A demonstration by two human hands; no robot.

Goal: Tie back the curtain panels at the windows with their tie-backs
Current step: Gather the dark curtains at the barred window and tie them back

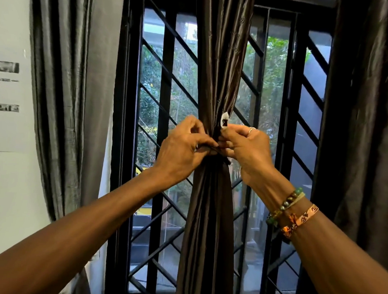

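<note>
A white paper sheet with blurred dark print hung on the pale wall at the far left. Just beside it a grey curtain panel fell loose along the left edge of the black window frame, and no band showed around it. Behind the glass ran a black grille of upright and slanting bars, with green trees beyond.

The left hand was raised before the middle of the window. Its fingers were curled and its fingertips pinched the dark tie-back against the left side of the brown curtain panel. That panel hung down the centre of the window, gathered into a narrow waist at hand height and spreading wider above and below. The tie-back lay across the front of this waist as a thin dark band running between the two hands.

A small white tab stood up at the right side of the gather. The right hand held its lower end between curled thumb and forefinger, with the other fingers folded in close to the band. Whether the tab belonged to the tie-back could not be told. A ring sat on one finger, and beaded bracelets and an orange woven band circled the wrist.

A second dark curtain panel hung along the right edge of the frame.
</note>
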